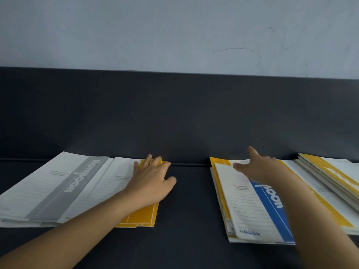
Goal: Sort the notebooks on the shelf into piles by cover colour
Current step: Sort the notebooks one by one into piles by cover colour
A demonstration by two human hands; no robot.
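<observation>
On the dark shelf (184,200), a pile topped by a grey-striped notebook (64,187) lies at the left. Beside it is a yellow-striped notebook (139,216); my left hand (151,179) rests flat on it, fingers spread. At the right, a blue-striped notebook (258,212) tops a pile with yellow-striped notebooks (219,171) beneath. My right hand (258,167) hovers over its far end, fingers apart, holding nothing. Another pile of yellow-striped notebooks (334,177) overlaps at the far right.
A dark back panel (174,113) rises behind the shelf, with a pale wall (174,32) above it. A bare strip of shelf separates the left and right piles.
</observation>
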